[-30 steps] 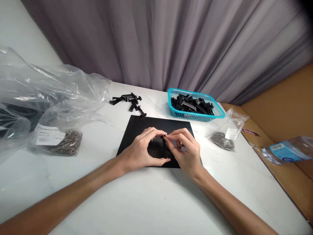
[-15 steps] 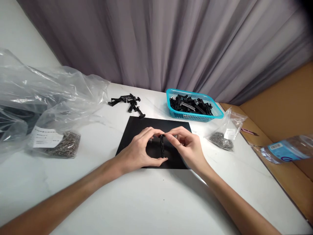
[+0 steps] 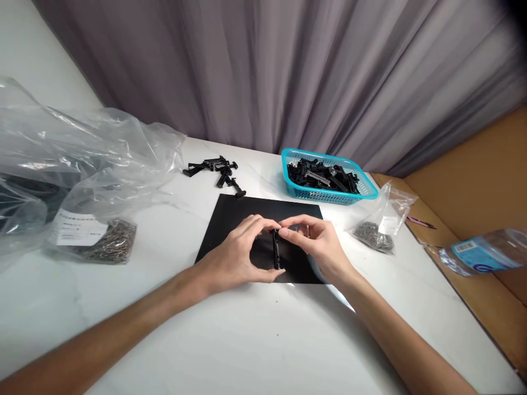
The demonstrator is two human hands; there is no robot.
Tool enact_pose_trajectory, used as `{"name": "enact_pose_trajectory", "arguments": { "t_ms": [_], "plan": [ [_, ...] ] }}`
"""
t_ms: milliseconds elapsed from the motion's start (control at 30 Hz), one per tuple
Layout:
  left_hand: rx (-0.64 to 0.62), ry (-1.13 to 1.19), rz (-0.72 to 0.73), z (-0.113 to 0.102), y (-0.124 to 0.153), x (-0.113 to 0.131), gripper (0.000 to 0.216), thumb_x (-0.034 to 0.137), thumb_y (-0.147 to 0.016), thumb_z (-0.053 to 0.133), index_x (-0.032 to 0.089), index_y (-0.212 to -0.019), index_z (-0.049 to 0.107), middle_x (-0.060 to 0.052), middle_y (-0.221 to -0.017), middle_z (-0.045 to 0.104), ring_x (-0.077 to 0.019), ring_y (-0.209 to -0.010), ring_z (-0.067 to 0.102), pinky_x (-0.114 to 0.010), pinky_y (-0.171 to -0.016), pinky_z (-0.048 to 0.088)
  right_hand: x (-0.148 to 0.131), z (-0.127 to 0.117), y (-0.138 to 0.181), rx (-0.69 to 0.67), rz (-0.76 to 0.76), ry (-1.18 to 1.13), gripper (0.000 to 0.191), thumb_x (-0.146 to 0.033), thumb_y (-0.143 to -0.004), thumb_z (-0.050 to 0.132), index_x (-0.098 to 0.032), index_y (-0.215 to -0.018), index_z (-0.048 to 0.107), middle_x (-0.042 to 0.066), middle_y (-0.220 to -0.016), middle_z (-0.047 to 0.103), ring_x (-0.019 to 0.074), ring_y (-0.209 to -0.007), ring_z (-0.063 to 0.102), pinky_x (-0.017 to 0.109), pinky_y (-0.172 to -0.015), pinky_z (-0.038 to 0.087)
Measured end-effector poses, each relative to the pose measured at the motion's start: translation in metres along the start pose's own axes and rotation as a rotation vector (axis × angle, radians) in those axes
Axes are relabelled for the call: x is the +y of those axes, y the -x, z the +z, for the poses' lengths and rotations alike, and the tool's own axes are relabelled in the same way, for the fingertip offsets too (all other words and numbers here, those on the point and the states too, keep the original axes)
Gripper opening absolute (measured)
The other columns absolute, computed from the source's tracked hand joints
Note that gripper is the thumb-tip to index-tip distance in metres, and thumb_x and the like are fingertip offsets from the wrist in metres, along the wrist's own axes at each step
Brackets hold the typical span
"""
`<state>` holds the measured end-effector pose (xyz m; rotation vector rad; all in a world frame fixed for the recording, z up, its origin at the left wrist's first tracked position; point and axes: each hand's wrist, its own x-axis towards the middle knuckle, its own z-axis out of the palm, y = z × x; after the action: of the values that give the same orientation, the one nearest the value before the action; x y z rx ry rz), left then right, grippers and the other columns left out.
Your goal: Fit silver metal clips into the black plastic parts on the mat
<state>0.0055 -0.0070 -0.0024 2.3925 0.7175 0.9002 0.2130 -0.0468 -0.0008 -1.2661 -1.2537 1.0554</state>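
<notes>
Black plastic clip [image 3: 276,249], narrow and upright, is pinched between both hands above a black mat [image 3: 230,219] on the white tabletop [image 3: 247,340]. Left hand [image 3: 236,255]: thumb at the clip's lower end, fingers [image 3: 263,224] curled over its top, so the hand forms an arch to the left of the part. Right hand [image 3: 319,247]: thumb and forefinger pressed together on the clip's upper end, meeting the left fingers there; the remaining fingers are curled loosely behind. Whether a small metal part sits between the right fingers cannot be told.

Beyond the left fingers, a loose heap of black clips [image 3: 218,167] lies on the tabletop just past the mat's far edge. Beyond the right fingers stands a turquoise basket [image 3: 329,196] filled with more black parts. To the right of the right hand, near the mat's corner, lies a small clear bag of metal pieces [image 3: 373,235]; farther right, a plastic bottle with a blue label [image 3: 481,255] lies on a brown surface [image 3: 473,307] beside the tabletop. Well to the left of the left hand sit a large crumpled clear plastic bag [image 3: 82,153] and, in front of it, a labelled bag of metal pieces [image 3: 102,247]. Grey curtain [image 3: 288,71] hangs behind the tabletop.
</notes>
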Motion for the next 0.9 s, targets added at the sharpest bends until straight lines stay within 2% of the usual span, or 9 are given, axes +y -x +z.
{"name": "enact_pose_trajectory", "arguments": {
  "t_ms": [133,367,467,533,600,667,733,800,900],
  "plan": [
    [-0.032,-0.031,0.046,0.000,0.001,0.001,0.054,0.024,-0.075,0.083,0.024,-0.121,0.054,-0.004,-0.108,0.065,-0.0246,-0.103,0.064,-0.041,-0.093,0.057,0.001,0.001,0.000,-0.043,0.019,-0.012,0.038,-0.051,-0.072,0.088,-0.020,-0.089,0.077,-0.009,-0.054,0.036,0.0094,-0.053,0.024,0.029,-0.052,0.016],
    [-0.040,-0.059,0.085,0.003,0.006,0.003,0.050,0.023,-0.077,0.081,0.022,-0.120,0.055,-0.004,-0.105,0.068,-0.0246,-0.098,0.063,-0.046,-0.099,0.051,-0.001,0.002,0.002,-0.120,0.053,-0.020,0.044,-0.053,-0.069,0.090,-0.019,-0.089,0.073,-0.008,-0.059,0.045,0.0083,-0.053,0.029,0.026,-0.050,0.021],
    [-0.055,-0.039,0.067,0.003,0.005,0.002,0.052,0.023,-0.076,0.083,0.022,-0.120,0.055,-0.004,-0.108,0.068,-0.0242,-0.100,0.064,-0.045,-0.099,0.051,-0.003,-0.001,0.001,-0.134,0.023,0.029,0.042,-0.054,-0.074,0.087,-0.019,-0.093,0.073,-0.005,-0.067,0.054,0.0080,-0.054,0.031,0.026,-0.050,0.025],
    [-0.049,-0.024,0.045,0.001,0.002,0.001,0.055,0.025,-0.075,0.085,0.022,-0.121,0.055,-0.004,-0.110,0.067,-0.0242,-0.104,0.064,-0.042,-0.097,0.054,-0.005,-0.005,0.001,-0.130,-0.035,0.100,0.038,-0.055,-0.084,0.079,-0.020,-0.096,0.075,-0.001,-0.079,0.061,0.0095,-0.058,0.039,0.027,-0.053,0.031],
    [-0.035,-0.016,0.028,-0.001,0.000,-0.001,0.058,0.027,-0.074,0.086,0.023,-0.123,0.055,-0.004,-0.112,0.066,-0.0240,-0.105,0.064,-0.039,-0.094,0.056,-0.007,-0.009,0.000,-0.099,-0.125,0.193,0.037,-0.056,-0.096,0.064,-0.021,-0.096,0.078,0.004,-0.092,0.066,0.0132,-0.067,0.050,0.029,-0.061,0.040],
    [-0.022,-0.026,0.016,-0.003,-0.001,-0.003,0.059,0.028,-0.074,0.086,0.023,-0.124,0.055,-0.005,-0.112,0.066,-0.0240,-0.105,0.064,-0.038,-0.092,0.057,-0.009,-0.014,0.000,-0.018,-0.237,0.304,0.043,-0.054,-0.105,0.050,-0.023,-0.098,0.080,0.007,-0.105,0.067,0.0184,-0.086,0.059,0.034,-0.076,0.047],
    [-0.019,-0.052,0.002,-0.003,-0.001,-0.005,0.059,0.028,-0.074,0.085,0.023,-0.125,0.056,-0.005,-0.112,0.066,-0.0248,-0.106,0.064,-0.039,-0.094,0.057,-0.010,-0.018,0.000,0.099,-0.340,0.433,0.046,-0.053,-0.107,0.044,-0.026,-0.102,0.080,0.008,-0.109,0.067,0.0232,-0.102,0.059,0.040,-0.092,0.047],
    [-0.030,-0.074,-0.012,-0.002,-0.001,-0.007,0.058,0.028,-0.075,0.085,0.022,-0.125,0.056,-0.005,-0.113,0.065,-0.0257,-0.107,0.063,-0.042,-0.097,0.056,-0.010,-0.020,0.001,0.164,-0.370,0.504,0.050,-0.054,-0.108,0.041,-0.026,-0.099,0.081,0.008,-0.098,0.067,0.0236,-0.098,0.059,0.042,-0.094,0.046],
    [-0.067,-0.080,-0.035,0.000,0.000,-0.008,0.058,0.029,-0.075,0.085,0.022,-0.124,0.057,-0.005,-0.113,0.065,-0.0260,-0.109,0.062,-0.044,-0.099,0.055,-0.012,-0.018,0.002,0.115,-0.272,0.366,0.053,-0.056,-0.107,0.044,-0.021,-0.087,0.080,0.004,-0.071,0.062,0.0170,-0.067,0.056,0.035,-0.071,0.049]
  ]
}}
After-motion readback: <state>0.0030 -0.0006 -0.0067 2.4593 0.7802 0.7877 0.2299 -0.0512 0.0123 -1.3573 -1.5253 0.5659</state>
